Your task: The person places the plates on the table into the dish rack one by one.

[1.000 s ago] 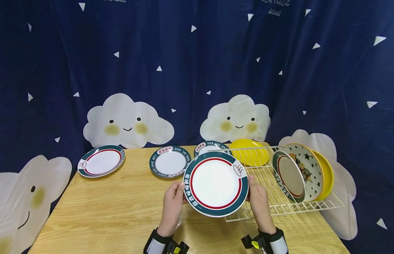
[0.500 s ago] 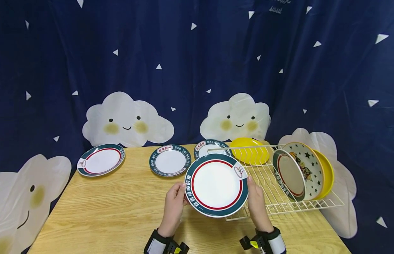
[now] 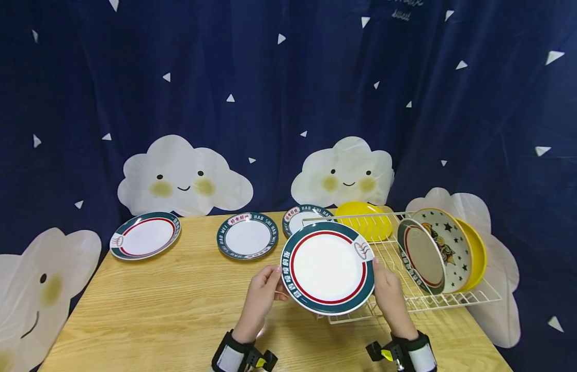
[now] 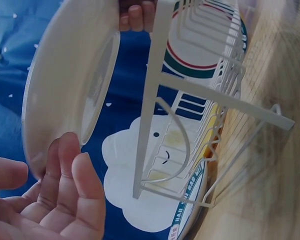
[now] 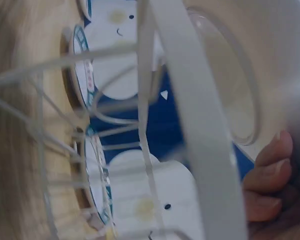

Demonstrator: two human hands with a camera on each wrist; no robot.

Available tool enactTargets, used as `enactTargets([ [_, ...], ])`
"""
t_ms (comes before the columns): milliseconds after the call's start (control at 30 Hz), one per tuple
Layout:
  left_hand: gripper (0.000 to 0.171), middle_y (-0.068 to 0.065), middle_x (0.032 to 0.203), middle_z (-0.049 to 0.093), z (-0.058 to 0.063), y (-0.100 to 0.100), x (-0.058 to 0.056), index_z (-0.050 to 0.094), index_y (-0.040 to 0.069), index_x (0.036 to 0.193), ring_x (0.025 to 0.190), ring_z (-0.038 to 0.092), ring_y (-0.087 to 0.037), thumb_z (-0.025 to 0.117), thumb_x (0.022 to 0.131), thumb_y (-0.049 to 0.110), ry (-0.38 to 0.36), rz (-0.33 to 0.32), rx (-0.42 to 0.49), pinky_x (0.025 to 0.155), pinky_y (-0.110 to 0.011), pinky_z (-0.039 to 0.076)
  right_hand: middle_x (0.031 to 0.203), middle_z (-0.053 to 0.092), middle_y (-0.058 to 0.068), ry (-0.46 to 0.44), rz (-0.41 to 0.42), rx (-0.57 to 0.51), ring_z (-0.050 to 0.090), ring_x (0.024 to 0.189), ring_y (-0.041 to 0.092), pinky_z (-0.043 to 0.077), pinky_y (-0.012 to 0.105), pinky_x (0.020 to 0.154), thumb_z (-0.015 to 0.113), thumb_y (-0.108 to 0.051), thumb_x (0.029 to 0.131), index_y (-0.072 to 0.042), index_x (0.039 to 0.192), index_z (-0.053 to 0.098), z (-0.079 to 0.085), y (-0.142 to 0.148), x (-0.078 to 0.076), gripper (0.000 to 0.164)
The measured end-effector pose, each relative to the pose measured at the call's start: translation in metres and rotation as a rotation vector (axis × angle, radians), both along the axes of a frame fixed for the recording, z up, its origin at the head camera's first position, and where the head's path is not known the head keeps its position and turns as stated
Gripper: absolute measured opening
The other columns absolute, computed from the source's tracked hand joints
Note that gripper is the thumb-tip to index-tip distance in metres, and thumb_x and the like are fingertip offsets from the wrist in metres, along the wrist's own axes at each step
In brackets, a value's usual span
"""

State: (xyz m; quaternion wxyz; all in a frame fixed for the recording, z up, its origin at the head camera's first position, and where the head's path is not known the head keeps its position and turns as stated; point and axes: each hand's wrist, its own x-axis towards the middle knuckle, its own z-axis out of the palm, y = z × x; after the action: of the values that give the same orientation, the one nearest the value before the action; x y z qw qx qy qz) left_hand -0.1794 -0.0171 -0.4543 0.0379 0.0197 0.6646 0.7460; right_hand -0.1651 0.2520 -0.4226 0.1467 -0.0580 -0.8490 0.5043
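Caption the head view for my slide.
Left hand and right hand hold a teal-rimmed plate in front of a wire rack.

Between the left hand (image 3: 264, 288) and right hand (image 3: 389, 290), a held plate (image 3: 332, 268) is above the bench (image 3: 176, 310), before the left part of the rack (image 4: 149, 100). In the rack's right end lean, left to right, a first dish (image 3: 423, 258), second dish (image 3: 455, 243) and third dish (image 3: 479, 253). Along the bench's back lie a far-left plate (image 3: 146, 236), middle plate (image 3: 248, 236), rear plate (image 3: 307, 211) and back dish (image 3: 360, 207).
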Motion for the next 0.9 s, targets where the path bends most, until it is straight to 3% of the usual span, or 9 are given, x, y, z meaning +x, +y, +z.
enactTargets([
  [133,0.037,-0.009,0.081,0.067,-0.002,0.006,0.001,0.06,-0.006,0.114,0.067,0.065,-0.011,0.044,0.104,0.026,0.004,-0.059,-0.017,0.061,-0.03,0.059,0.075,0.065,0.017,0.014,-0.056,0.033,0.051,0.054,0.007,0.042,0.024,0.049,0.031,-0.034,0.107,0.01,0.1,0.067,0.005,0.016,0.0,0.057],
  [333,0.038,-0.018,0.086,0.068,-0.01,0.015,0.001,0.061,-0.005,0.115,0.067,0.067,-0.013,0.044,0.105,0.028,0.023,-0.105,-0.074,0.059,-0.029,0.057,0.084,0.069,0.025,0.048,-0.147,0.157,0.052,0.056,0.003,0.045,0.023,0.052,0.029,-0.034,0.107,0.011,0.101,0.067,0.016,0.048,0.002,0.059],
  [567,0.036,-0.02,0.086,0.068,-0.02,0.026,0.002,0.062,-0.001,0.113,0.069,0.068,-0.019,0.045,0.104,0.029,0.015,-0.13,-0.085,0.059,-0.034,0.057,0.067,0.063,0.024,0.087,-0.278,0.353,0.047,0.052,0.012,0.038,0.025,0.048,0.03,-0.028,0.106,0.011,0.08,0.064,0.033,0.083,0.003,0.058],
  [733,0.034,-0.016,0.083,0.068,-0.025,0.038,0.003,0.063,0.001,0.109,0.065,0.065,-0.014,0.047,0.103,0.03,-0.004,-0.156,-0.106,0.056,-0.032,0.055,0.05,0.044,0.013,0.226,-0.318,0.516,0.035,0.048,0.02,0.025,0.028,0.044,0.033,-0.018,0.103,0.001,0.056,0.045,0.04,0.101,0.004,0.052],
  [900,0.034,-0.011,0.078,0.067,-0.029,0.052,0.005,0.061,-0.003,0.109,0.061,0.062,-0.011,0.048,0.103,0.028,-0.02,-0.21,-0.094,0.056,-0.03,0.054,0.045,0.027,0.003,0.398,-0.294,0.721,0.028,0.043,0.024,0.017,0.03,0.042,0.035,-0.01,0.1,-0.007,0.051,0.032,0.043,0.113,0.002,0.049],
])
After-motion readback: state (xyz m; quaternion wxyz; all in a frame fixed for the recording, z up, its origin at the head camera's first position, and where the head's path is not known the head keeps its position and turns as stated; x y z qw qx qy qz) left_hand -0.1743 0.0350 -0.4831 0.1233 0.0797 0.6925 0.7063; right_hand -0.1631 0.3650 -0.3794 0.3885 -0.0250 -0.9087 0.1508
